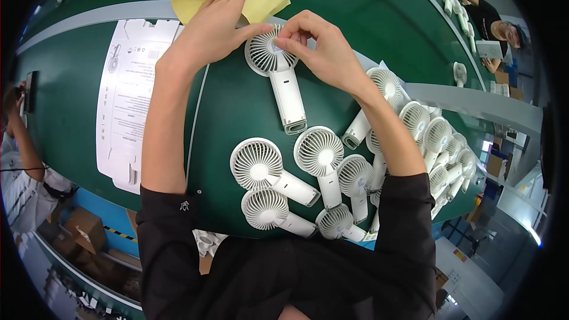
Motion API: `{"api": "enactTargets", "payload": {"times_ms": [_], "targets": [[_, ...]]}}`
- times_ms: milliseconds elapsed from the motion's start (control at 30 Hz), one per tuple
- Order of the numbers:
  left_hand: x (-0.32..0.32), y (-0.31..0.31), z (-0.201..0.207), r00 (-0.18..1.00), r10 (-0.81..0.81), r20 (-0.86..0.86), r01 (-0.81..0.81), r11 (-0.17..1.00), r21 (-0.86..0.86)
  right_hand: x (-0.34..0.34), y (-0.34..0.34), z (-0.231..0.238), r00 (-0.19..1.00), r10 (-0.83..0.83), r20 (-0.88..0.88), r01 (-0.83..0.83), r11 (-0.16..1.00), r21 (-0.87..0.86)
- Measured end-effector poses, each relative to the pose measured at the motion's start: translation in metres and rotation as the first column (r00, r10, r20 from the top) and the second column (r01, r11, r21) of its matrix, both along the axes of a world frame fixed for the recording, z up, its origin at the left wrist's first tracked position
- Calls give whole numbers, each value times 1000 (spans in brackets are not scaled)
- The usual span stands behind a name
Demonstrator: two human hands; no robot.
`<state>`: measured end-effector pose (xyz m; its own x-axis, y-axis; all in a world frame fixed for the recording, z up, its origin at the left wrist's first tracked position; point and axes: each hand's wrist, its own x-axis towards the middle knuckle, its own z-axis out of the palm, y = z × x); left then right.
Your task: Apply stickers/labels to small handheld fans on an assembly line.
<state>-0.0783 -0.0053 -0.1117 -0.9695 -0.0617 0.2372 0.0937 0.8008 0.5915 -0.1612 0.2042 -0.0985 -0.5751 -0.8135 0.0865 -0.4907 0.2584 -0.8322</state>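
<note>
A white handheld fan (287,98) lies on the green table, its round grille away from me and its handle toward me. At the grille's centre, thumb and forefinger of my right hand (323,50) pinch a small pale label (277,45) against the hub. My left hand (207,32) grips a curled yellow sheet of labels (269,1) between its fingers, with the forefinger over the printed side. Its thumb reaches across to the fan's rim. Some left fingers are hidden inside the curl.
Several more fans (259,170) lie nearer me, and a dense pile of fans (437,133) sits at the right. A flat white printed carton (125,101) lies left. A grey rail (468,98) crosses at the right. Other people are at the far right (492,24) and left edge (24,166).
</note>
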Motion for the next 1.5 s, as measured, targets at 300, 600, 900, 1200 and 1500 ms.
{"api": "enactTargets", "payload": {"times_ms": [300, 600, 900, 1200, 1500], "targets": [[-1, 0, -2, 1000, 2, 0, -2, 1000, -7, 0, 1, 0, 1000, -10, 4, 10, 1000, 4], [-1, -2, -4, 1000, -2, 0, 2, 1000, -18, 4, -2, -8, 962, 40, -271, -58, 997, -58], [-1, -5, 0, 999, -36, -7, 36, 999, 36, 7, -6, -11, 987, -95, -130, 99, 995, 30], [6, -11, 18, 999, -2, 32, 3, 1000, -12, 50, 7, 17, 828, -238, -507, 422, 861, 284], [6, -10, 65, 929, 250, -272, -184, 951, 246, 8, 37, 1, 823, -535, -189, 562, 815, 141]]}}
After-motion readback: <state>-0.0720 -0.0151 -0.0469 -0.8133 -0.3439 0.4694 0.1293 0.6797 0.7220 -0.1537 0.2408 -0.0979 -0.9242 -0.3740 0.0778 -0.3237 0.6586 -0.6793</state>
